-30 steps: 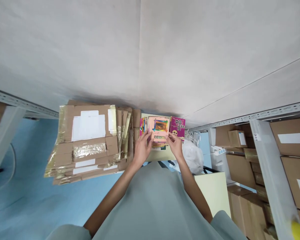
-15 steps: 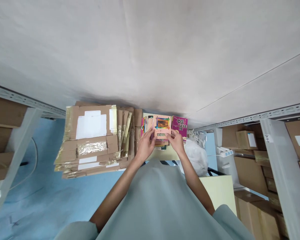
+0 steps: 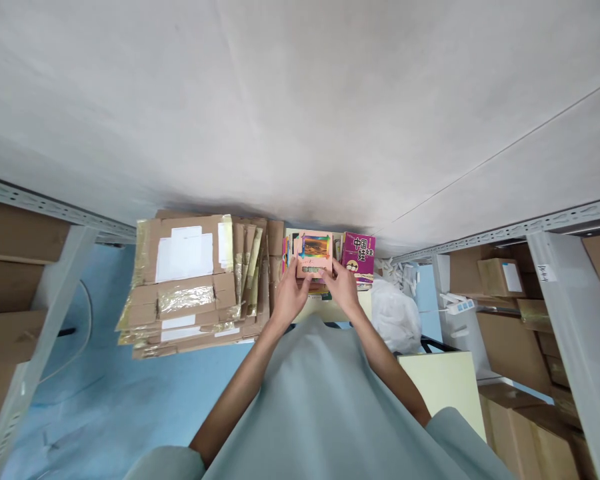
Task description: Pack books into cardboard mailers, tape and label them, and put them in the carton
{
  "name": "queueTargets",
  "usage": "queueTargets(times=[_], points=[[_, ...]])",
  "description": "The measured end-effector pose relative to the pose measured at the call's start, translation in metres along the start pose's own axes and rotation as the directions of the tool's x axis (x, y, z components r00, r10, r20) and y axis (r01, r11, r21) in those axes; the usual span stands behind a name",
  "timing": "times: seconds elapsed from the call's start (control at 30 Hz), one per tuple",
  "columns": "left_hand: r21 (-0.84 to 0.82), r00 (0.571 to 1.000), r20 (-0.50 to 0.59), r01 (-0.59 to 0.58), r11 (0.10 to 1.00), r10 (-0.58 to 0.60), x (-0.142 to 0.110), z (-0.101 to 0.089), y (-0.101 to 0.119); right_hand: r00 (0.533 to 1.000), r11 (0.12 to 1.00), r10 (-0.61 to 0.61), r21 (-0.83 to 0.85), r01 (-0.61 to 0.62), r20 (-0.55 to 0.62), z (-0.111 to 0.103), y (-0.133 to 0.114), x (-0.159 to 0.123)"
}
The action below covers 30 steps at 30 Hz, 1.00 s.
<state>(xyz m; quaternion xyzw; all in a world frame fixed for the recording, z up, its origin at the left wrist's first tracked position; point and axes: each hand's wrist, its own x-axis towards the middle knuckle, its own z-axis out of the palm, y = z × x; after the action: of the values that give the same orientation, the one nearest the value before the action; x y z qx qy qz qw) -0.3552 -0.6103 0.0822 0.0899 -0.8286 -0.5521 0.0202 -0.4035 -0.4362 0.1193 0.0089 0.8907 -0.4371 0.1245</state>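
Both of my hands grip a small pink book (image 3: 314,253) with an orange picture on its cover. My left hand (image 3: 290,298) holds its left edge and my right hand (image 3: 343,288) holds its lower right corner, fingers closed on it. The book lies over a pile of other colourful books (image 3: 288,252) on a pale yellow surface (image 3: 325,310). A magenta book with white characters (image 3: 359,256) sits just to its right.
A stack of flattened taped cardboard boxes (image 3: 195,283) lies to the left on the blue floor (image 3: 95,393). A white plastic bag (image 3: 393,319) is on the right. Metal shelving with cardboard cartons (image 3: 505,320) stands at right and left. A white wall (image 3: 300,100) is ahead.
The pink book has shifted slightly left over the pile, and my hands have drawn closer together on it. The camera has turned a little.
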Motion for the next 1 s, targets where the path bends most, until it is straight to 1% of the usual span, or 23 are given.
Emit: queueTargets(times=[0.1,0.17,0.3,0.4,0.5,0.57,0.67,0.77,0.83,0.9,1.0], points=[[-0.015,1.000,0.008,-0.003,1.000,0.003,-0.002,0.001,0.001,1.000,0.999,-0.013,-0.030,0.013,-0.003,0.000,-0.004,-0.001],[0.018,0.999,-0.002,-0.038,0.999,0.038,-0.006,0.001,0.003,1.000,0.999,-0.016,-0.043,0.016,0.000,0.000,-0.004,-0.002],[0.109,0.995,0.001,-0.096,0.989,0.096,-0.017,0.000,0.008,0.999,0.996,-0.039,-0.076,0.037,-0.028,0.002,-0.001,-0.010],[0.130,0.993,0.013,-0.119,0.984,0.118,-0.026,-0.004,0.010,0.996,0.996,-0.077,-0.040,0.076,-0.037,-0.001,0.002,-0.021],[0.141,0.991,0.040,-0.135,0.981,0.130,-0.037,-0.008,0.010,0.994,0.997,-0.081,0.009,0.082,-0.080,-0.004,0.006,-0.036],[0.146,0.989,0.065,-0.140,0.979,0.132,-0.047,-0.011,0.009,0.993,0.997,-0.045,0.057,0.051,-0.106,-0.005,0.009,-0.048],[0.145,0.989,0.086,-0.135,0.980,0.123,-0.064,-0.012,0.008,0.991,0.985,0.060,0.166,-0.040,-0.121,0.001,0.016,-0.068],[0.149,0.989,0.096,-0.122,0.981,0.108,-0.080,-0.013,0.007,0.980,0.950,0.154,0.291,-0.111,-0.130,0.010,0.023,-0.088],[0.149,0.988,0.105,-0.125,0.981,0.110,-0.087,-0.014,0.007,0.969,0.918,0.194,0.377,-0.123,-0.155,0.014,0.027,-0.101],[0.148,0.987,0.118,-0.130,0.980,0.113,-0.092,-0.015,0.010,0.959,0.879,0.224,0.461,-0.122,-0.174,0.013,0.029,-0.113],[0.135,0.979,0.156,-0.154,0.979,0.132,-0.097,-0.013,0.016,0.953,0.819,0.253,0.561,-0.120,-0.165,0.001,0.029,-0.132]])
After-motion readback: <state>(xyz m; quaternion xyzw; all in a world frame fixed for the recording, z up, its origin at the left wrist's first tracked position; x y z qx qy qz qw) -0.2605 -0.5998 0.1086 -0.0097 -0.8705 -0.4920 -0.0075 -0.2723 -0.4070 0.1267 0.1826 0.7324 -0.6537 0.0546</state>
